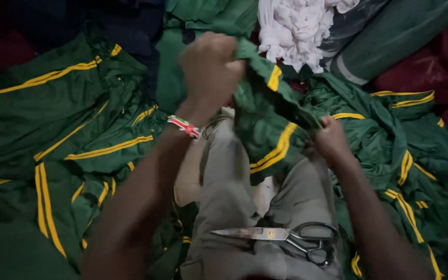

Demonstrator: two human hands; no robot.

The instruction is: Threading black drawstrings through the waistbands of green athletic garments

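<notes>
both hands [209,70] [332,140] pinching green garment [265,124] over lap; scissors [286,236] on thigh

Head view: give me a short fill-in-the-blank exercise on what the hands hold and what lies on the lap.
1. Both hands, the left hand and the right hand, hold a green garment with ____ stripes.
2. The scissors lie on the person's ____.
3. A beaded bracelet sits on the ____ wrist.
4. The bundle of cloth at the top is ____.

Missing words: yellow; lap; left; white
</notes>
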